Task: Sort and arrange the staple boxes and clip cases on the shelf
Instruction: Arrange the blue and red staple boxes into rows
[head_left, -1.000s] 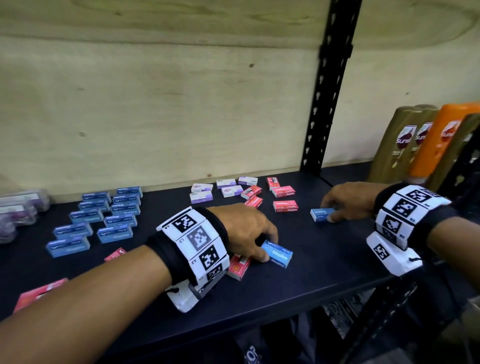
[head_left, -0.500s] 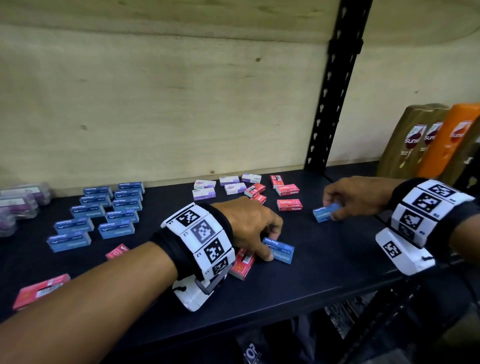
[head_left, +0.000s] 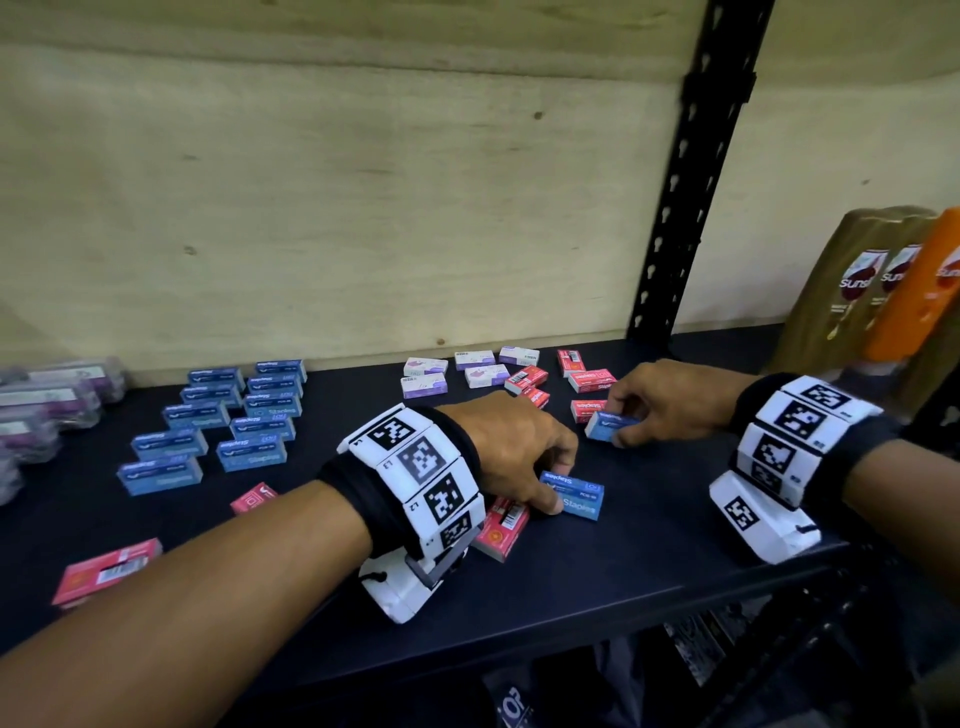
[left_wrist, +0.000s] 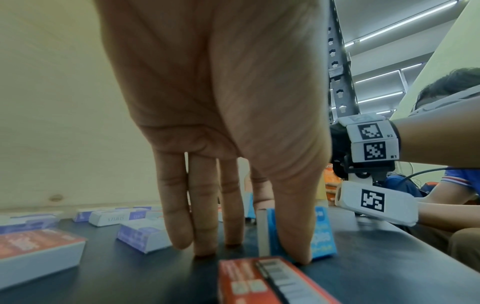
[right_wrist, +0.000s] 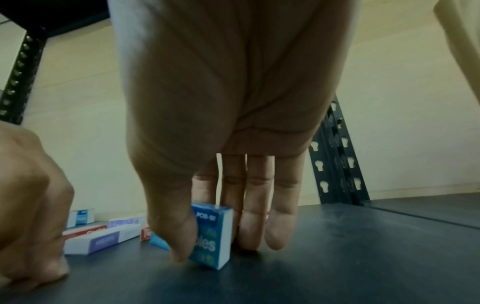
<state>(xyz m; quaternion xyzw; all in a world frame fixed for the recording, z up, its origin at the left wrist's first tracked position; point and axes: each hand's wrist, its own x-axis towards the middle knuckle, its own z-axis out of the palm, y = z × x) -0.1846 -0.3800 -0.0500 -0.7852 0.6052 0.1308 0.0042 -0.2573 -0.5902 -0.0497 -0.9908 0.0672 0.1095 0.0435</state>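
Observation:
My left hand (head_left: 550, 486) pinches a blue staple box (head_left: 574, 494) near the shelf's front middle; the left wrist view shows its thumb (left_wrist: 296, 232) pressed on that blue staple box (left_wrist: 322, 234), fingers behind it. A red staple box (head_left: 501, 527) lies by the same wrist. My right hand (head_left: 621, 423) pinches a second blue staple box (head_left: 608, 426), tilted up on one edge; the right wrist view has that second blue box (right_wrist: 211, 236) between thumb and fingers. Blue boxes (head_left: 218, 421) stand in two rows at the left. White-purple boxes (head_left: 457, 369) and red boxes (head_left: 576, 379) lie at the back.
Clear clip cases (head_left: 47, 405) sit at the far left of the black shelf (head_left: 649, 551). Two red boxes (head_left: 106, 569) lie near the front left. Shampoo bottles (head_left: 883, 296) stand at the right behind a black upright post (head_left: 691, 171). Plywood forms the back wall.
My right hand has drawn its blue box leftward and tipped it up on edge. My left hand still holds its blue box, shifted slightly.

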